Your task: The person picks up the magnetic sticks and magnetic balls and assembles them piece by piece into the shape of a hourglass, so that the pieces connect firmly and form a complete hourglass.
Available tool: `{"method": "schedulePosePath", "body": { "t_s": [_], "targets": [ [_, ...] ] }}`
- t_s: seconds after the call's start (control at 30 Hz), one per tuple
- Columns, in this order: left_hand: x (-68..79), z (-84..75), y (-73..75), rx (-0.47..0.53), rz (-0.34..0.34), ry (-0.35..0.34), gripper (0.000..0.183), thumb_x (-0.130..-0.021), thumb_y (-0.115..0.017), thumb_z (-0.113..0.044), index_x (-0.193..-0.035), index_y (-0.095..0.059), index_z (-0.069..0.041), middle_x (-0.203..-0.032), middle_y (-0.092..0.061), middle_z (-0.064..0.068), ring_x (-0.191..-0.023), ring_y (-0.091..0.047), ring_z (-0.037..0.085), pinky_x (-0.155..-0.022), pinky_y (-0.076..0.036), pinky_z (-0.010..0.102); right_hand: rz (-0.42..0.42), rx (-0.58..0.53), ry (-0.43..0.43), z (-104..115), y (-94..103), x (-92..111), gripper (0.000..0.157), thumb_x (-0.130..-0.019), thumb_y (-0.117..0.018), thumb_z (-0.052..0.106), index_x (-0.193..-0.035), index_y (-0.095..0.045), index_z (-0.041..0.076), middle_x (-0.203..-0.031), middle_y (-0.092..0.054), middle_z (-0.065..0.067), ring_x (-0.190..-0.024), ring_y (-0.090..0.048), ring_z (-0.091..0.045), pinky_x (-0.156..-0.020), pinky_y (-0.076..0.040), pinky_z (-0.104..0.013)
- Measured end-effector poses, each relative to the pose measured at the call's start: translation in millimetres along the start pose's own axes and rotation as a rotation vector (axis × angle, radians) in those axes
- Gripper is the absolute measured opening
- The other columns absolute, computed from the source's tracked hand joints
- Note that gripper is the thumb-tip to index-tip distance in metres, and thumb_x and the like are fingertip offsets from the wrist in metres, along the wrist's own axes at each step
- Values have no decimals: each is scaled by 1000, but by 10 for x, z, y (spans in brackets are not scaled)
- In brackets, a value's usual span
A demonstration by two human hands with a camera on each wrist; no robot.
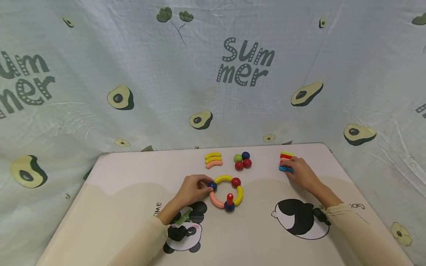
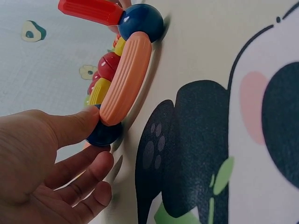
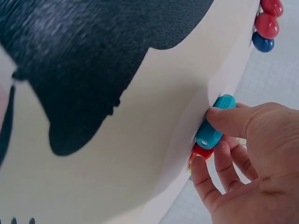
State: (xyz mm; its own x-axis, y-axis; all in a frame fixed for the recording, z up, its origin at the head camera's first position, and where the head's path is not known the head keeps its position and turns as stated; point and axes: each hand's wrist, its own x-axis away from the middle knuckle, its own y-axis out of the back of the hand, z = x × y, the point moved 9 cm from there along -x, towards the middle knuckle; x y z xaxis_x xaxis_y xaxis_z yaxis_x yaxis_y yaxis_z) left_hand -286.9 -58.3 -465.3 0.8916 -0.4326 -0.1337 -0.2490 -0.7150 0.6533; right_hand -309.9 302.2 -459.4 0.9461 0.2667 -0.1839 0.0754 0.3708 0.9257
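A ring of curved yellow and orange sticks (image 1: 216, 200) joined by balls lies on the table. My left hand (image 1: 192, 191) pinches the dark blue ball (image 2: 103, 134) at its left side between thumb and fingers. The orange curved stick (image 2: 126, 77) runs from that ball to another blue ball (image 1: 229, 207), from which a red stick (image 1: 230, 198) stands up. A red ball (image 1: 236, 182) joins the two yellow pieces. At the right, my right hand (image 1: 302, 173) holds a blue stick (image 3: 216, 122), thumb on its near side, beside red and yellow-green sticks (image 1: 287, 153).
Behind the ring lie curved yellow and orange sticks (image 1: 213, 159) and a cluster of green, blue and red balls (image 1: 239, 166). A printed cloth (image 1: 159, 125) hangs behind the table's far edge. Panda and girl drawings mark the tabletop (image 1: 253, 236).
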Motion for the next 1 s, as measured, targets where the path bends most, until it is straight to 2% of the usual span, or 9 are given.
{"method": "schedulePosePath", "body": {
  "t_s": [0.2,0.47,0.6,0.8,0.93,1.0],
  "targets": [
    [34,14,4,-3,2,22,23,-89,-81,-12,-112,-77,-7,-100,-76,3,-77,-61,13,-68,-51,23,-6,0,21,62,-17,-15,34,-84,-78,-7,-116,-73,2,-118,-62,-28,-102,-55,-45,-90,-49,-60],
    [24,-6,-3,-6,-2,17,23,-90,-81,-12,-112,-77,-8,-100,-75,3,-76,-60,11,-68,-51,23,5,26,10,83,0,8,33,-85,-78,-6,-115,-73,7,-122,-62,-28,-105,-55,-45,-89,-51,-62],
    [26,-1,-7,-7,-2,18,23,-90,-81,-12,-112,-77,-8,-100,-75,3,-76,-61,12,-68,-51,23,18,54,31,111,6,21,33,-84,-79,-6,-112,-74,9,-120,-63,-25,-105,-56,-43,-87,-53,-62],
    [28,10,-13,-8,0,21,23,-90,-80,-13,-113,-77,-7,-101,-76,3,-77,-61,12,-69,-51,23,45,105,73,179,-6,28,33,-83,-80,-5,-112,-75,11,-118,-66,-22,-108,-59,-43,-93,-51,-62],
    [23,4,-15,-5,1,21,24,-90,-80,-13,-113,-77,-8,-101,-75,3,-77,-60,12,-69,-51,23,75,84,66,206,-6,37,34,-84,-79,-4,-114,-73,10,-123,-65,-24,-116,-59,-46,-97,-48,-64],
    [19,2,-16,-6,0,19,24,-90,-80,-13,-113,-77,-8,-101,-75,3,-77,-60,12,-69,-51,23,90,49,68,229,-3,37,34,-84,-79,-3,-115,-72,10,-119,-66,-21,-112,-61,-42,-97,-49,-62]
  ]
}}
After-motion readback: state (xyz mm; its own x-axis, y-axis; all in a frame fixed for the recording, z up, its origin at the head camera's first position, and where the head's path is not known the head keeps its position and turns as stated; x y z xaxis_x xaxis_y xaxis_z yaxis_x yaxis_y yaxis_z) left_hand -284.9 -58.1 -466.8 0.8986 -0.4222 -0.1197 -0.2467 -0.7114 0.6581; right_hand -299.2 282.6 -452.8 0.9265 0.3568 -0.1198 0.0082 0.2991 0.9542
